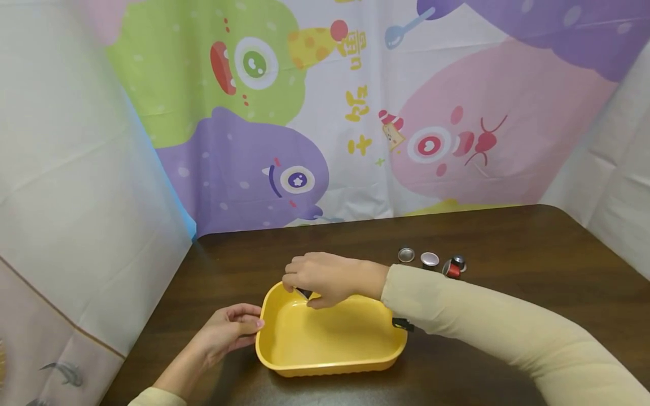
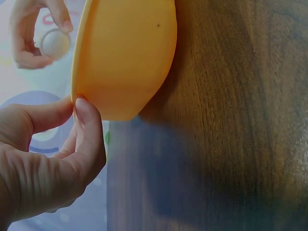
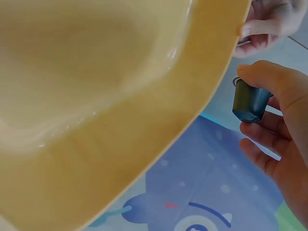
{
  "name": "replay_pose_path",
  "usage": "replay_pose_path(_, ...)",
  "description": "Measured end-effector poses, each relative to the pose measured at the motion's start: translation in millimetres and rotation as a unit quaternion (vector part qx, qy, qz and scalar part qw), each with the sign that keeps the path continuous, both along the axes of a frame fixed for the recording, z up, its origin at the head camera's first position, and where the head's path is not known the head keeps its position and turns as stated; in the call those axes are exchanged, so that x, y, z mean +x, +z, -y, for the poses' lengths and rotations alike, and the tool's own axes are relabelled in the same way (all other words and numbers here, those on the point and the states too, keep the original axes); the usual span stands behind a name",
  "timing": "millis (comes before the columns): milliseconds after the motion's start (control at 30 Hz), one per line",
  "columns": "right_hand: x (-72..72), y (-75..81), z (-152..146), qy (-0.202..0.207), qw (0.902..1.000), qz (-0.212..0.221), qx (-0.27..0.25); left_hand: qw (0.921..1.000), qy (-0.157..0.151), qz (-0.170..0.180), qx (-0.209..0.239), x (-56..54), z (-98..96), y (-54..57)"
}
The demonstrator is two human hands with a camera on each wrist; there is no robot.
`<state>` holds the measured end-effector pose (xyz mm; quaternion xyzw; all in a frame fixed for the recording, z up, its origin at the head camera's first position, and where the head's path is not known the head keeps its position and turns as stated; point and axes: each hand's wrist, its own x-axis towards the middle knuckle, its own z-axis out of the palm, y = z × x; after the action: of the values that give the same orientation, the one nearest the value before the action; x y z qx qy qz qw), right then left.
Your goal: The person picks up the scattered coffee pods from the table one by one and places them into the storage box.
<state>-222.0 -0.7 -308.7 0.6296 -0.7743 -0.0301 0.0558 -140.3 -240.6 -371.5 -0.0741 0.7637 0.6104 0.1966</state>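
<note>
A yellow plastic basin (image 1: 330, 369) with rounded corners stands on the dark wooden table. At its left side my left hand (image 1: 231, 330) pinches the rim between thumb and fingers, as the left wrist view shows of the basin wall (image 2: 127, 53). My right hand (image 1: 325, 279) is over the basin's far left part. In the right wrist view it holds a dark coffee capsule (image 3: 250, 101) between thumb and fingers. From the left wrist view, the capsule's round pale lid (image 2: 55, 44) faces the camera.
Several coffee capsules lie behind the basin to the right: a silver-lidded one (image 1: 405, 255), one with a pale lid (image 1: 429, 259), a dark one (image 1: 459, 261) and a red one (image 1: 453, 270). A small black piece (image 1: 403, 323) shows at the basin's right rim. A cartoon-printed curtain (image 1: 355, 186) hangs behind.
</note>
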Motion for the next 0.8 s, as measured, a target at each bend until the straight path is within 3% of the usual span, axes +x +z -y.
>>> replay_pose_path(400,-0.8,-19.6,27.5,-0.025,0.9948,-0.024,0.096,0.9999,0.009,0.006,-0.006,-0.3,-0.2,0.2)
replay_pose_path(800,-2.5,-33.9,42.1,-0.047,0.9903,-0.011,0.130,0.9999,0.010,0.006,0.003,0.4,-0.3,0.0)
